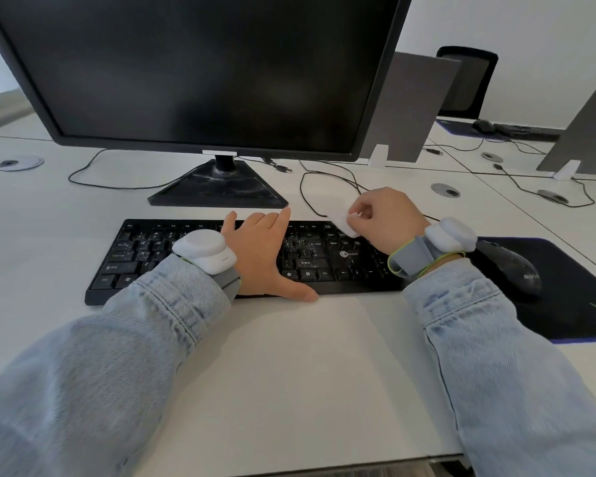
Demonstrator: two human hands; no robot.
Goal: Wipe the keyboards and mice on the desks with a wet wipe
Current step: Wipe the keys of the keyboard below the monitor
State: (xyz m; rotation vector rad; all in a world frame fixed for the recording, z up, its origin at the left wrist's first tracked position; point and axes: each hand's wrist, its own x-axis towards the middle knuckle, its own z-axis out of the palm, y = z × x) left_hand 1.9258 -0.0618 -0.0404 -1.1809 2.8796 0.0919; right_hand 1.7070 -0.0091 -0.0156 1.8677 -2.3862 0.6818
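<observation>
Head view: the black keyboard lies on the white desk, just in front of the monitor stand. The left hand rests flat across its middle keys — fingers straight and spread, hiding that section. The right hand pinches a white wet wipe against the upper right keys, fingers curled on it. The black mouse sits on a dark mouse pad beside the keyboard — partly hidden by the right wrist. Loose cables trail behind.

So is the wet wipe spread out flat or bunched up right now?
Bunched up. The wet wipe is a small wad pinched in the right hand over the keyboard, near its top right keys, not laid flat.
</observation>
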